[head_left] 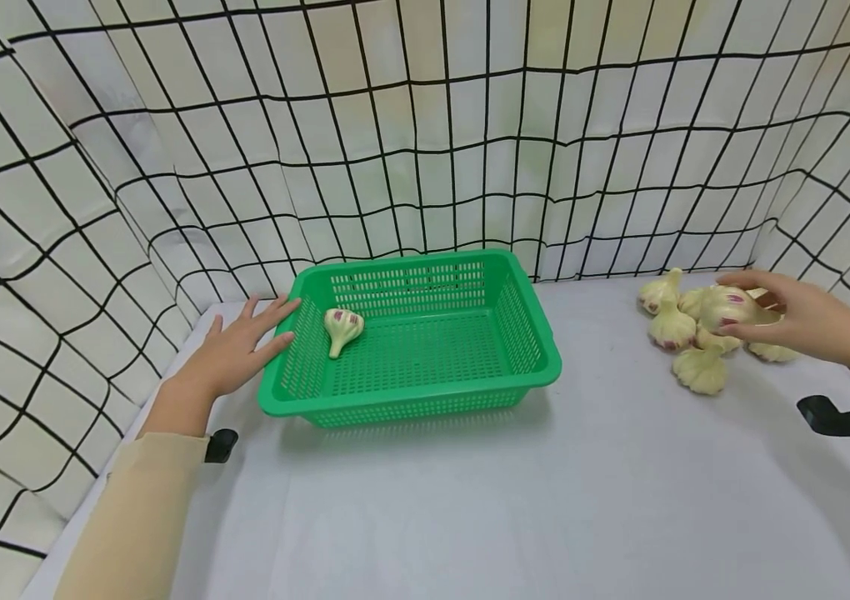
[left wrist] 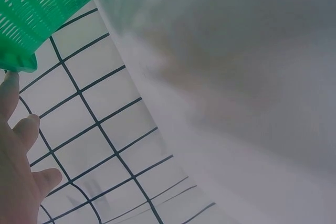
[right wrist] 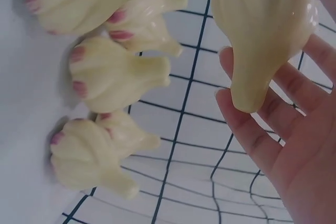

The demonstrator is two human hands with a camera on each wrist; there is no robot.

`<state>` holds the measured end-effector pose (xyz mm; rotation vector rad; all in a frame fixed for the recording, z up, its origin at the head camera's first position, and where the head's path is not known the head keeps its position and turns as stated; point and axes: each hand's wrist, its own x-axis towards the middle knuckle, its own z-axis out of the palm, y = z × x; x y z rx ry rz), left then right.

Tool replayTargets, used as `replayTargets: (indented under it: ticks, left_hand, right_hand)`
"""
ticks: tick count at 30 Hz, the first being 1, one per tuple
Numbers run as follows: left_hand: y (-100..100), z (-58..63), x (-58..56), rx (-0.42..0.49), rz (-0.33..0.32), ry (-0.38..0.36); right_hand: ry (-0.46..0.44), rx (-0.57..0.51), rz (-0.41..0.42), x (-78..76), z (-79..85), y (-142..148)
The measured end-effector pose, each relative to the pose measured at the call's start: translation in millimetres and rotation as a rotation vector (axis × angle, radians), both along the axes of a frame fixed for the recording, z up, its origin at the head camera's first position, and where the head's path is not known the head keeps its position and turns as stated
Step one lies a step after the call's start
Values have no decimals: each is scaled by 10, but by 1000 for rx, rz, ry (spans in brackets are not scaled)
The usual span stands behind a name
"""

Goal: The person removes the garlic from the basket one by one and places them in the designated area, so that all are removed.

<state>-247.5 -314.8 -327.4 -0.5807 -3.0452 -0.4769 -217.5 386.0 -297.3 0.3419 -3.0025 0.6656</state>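
Note:
My right hand (head_left: 800,317) grips a garlic bulb (head_left: 728,308) with purple patches, held above a pile of similar garlic bulbs (head_left: 671,325) on the right of the table. In the right wrist view the held bulb's pale neck (right wrist: 254,87) points down between thumb and fingers. At the left, my left hand (head_left: 233,350) has its fingers spread, with the fingertips on the left rim of a green plastic basket (head_left: 425,404). One garlic bulb (head_left: 342,327) lies inside the basket near its left wall. The left wrist view shows the left fingers at the basket's edge.
A white cloth covers the table (head_left: 425,517). White walls with black netting (head_left: 425,158) enclose it at the back and on both sides. The basket stands close to the back wall, and the garlic pile lies near the back right corner.

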Motion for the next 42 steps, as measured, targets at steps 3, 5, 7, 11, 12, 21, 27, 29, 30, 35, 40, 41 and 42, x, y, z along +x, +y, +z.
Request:
replayTargets:
  ticks: [3,5,7,11,12,21,27,29,30,35,40,41,42]
  left_hand:
    - [7,2,-3,-1,3,2]
    - [12,3,-4,-4,5,1]
    - [12,2,-6,-6,6,1]
    - [13,4,-7,-10,6,-1]
    - [11,5,-8,-11,7,0]
    - [18,12,3,-8,1,2]
    - [13,11,16,-2,5,1]
    - [13,13,18,-2,5,1]
    - [15,16,20,-2,4,1]
    - [16,23,17,-12,6,-4]
    - [18,23,21,-7,8,-6]
    - [19,23,24,-5,8,-7]
    - [20,23,25,-4,9,-10]
  right_hand:
    - [6,12,-25,-4,-38,87]
    - [4,18,-38,-6,-65,139]
    - [-6,20,-59,-3,-93,182]
    - [-21,25,-106,21,-147,266]
    - [-22,22,-113,28,-160,285]
    - [-31,41,-151,79,-301,444]
    - [-84,13,-124,103,-387,515]
    - [-92,24,-119,109,-406,525]
    - [-103,35,-116,111,-411,534]
    - [-123,109,-108,109,-457,553]
    - [-142,130,-100,92,-521,578]
    - [-143,129,-96,87,-533,584]
    - [-145,130,-92,84,-540,589]
